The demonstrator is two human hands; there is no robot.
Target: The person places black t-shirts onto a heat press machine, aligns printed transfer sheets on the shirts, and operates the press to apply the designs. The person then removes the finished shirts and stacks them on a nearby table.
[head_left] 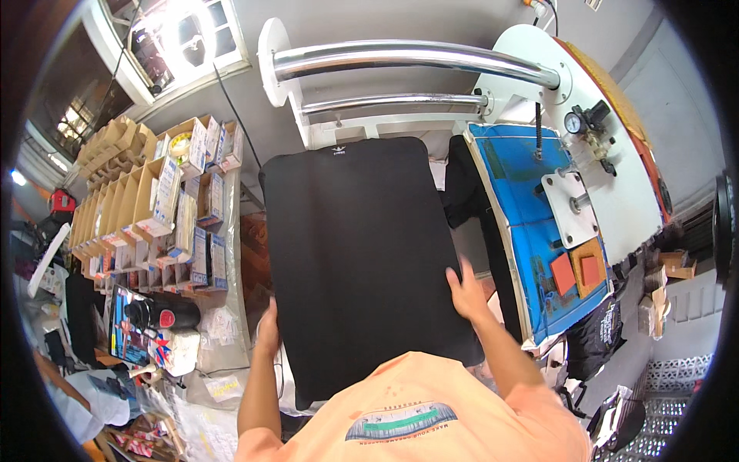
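Observation:
A black garment point(362, 254) lies smooth and flat over a broad platen in front of me, with a small white mark near its far edge. My left hand point(267, 327) is at the garment's left edge, its fingers stretched along the side and partly hidden. At the right edge, my right hand point(466, 292) has its thumb and fingers spread, touching or very close to the cloth. Neither hand shows anything gripped. The garment's near end comes up to my orange shirt point(408, 400).
Two chrome bars point(416, 61) of a white press frame span the far side. A blue heated-press head or second platen point(516, 223) stands right, below a pressure gauge point(573, 122). Cardboard bins point(123, 208) and a black bottle-like object point(162, 314) are left. Another person's arm point(61, 381) shows lower left.

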